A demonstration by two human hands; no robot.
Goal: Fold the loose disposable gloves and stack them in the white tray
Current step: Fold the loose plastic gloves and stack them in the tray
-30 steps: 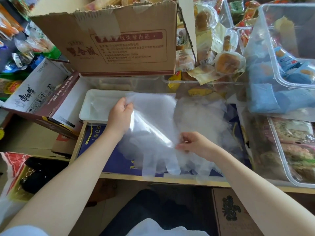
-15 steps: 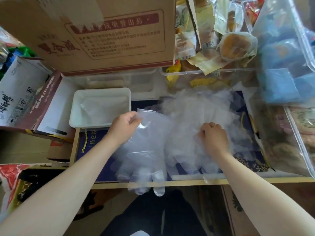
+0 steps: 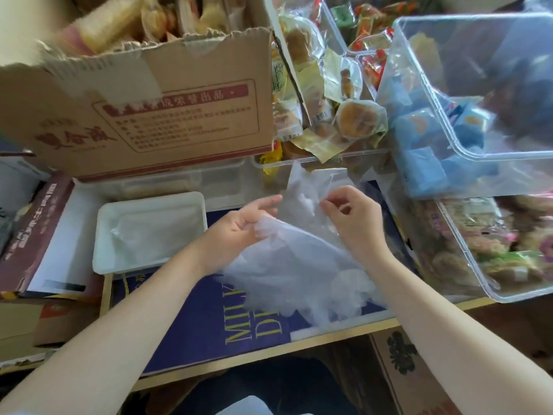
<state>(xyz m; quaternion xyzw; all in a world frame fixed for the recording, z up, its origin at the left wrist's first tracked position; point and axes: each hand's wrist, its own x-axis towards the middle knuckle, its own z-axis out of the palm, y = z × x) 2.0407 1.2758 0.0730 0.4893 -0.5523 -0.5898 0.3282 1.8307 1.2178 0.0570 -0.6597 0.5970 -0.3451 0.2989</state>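
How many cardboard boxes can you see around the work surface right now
3 at least. A big brown cardboard box at back left, a maroon and white box lying open left of the white tray, a brown box on the floor below. Others may be hidden.

- Single wide-angle view, worn on the head, looking forward and steeply down over both bare forearms.
- Close range: left hand (image 3: 239,224) and right hand (image 3: 354,218) just above frame centre, forearms running out through the lower corners.
- Faces a dark blue printed board with a pale wooden rim (image 3: 215,322), with the shallow white rectangular plastic tray (image 3: 100,235) left of centre.
- Upper frame taken by a brown corrugated cardboard box with red print (image 3: 149,115); right edge by clear plastic bins (image 3: 449,100).
- Straight edges bowed toward the borders by the lens; corners softly blurred.
- No second view, so no shared area.
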